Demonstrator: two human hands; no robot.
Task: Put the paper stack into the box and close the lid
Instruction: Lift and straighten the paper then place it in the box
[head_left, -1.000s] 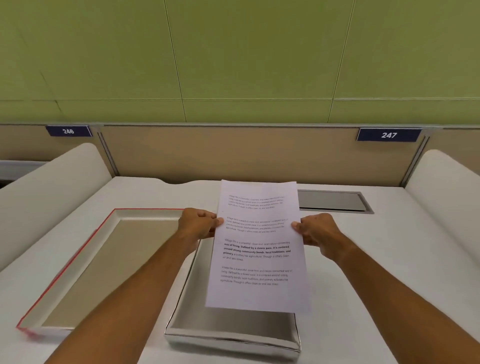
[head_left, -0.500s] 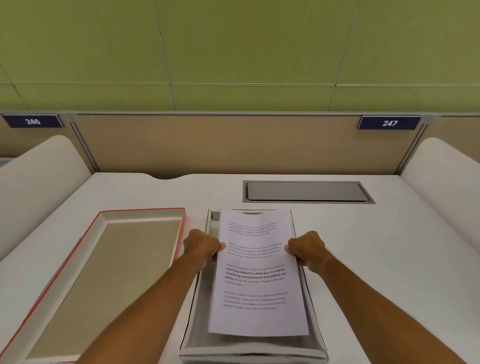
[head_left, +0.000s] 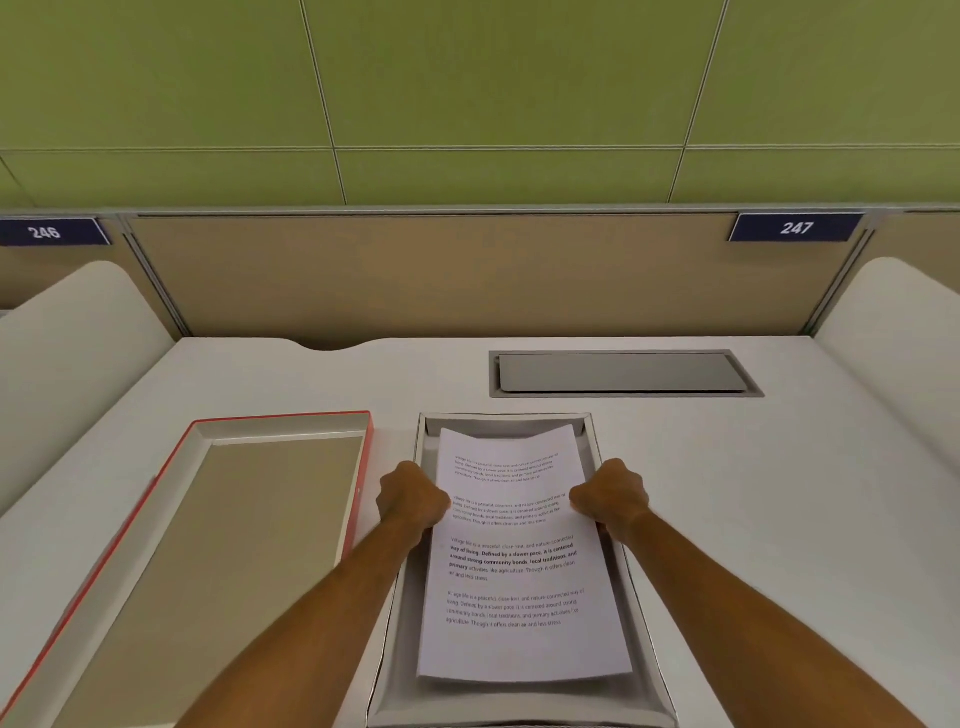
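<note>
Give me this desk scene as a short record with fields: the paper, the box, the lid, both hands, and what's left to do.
paper: paper stack, printed side up, lowered into the box, held at both long edges
box: white box, open, centre of desk
lid: red-edged lid, inside facing up, left of the box, apart from it
left hand: left hand gripping the stack's left edge
right hand: right hand gripping the stack's right edge
remaining: release the stack, put the lid on

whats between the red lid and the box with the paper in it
In the head view, the person's left hand and forearm cross that gap; beyond the hand, only bare white desk separates the red lid from the box.
</note>
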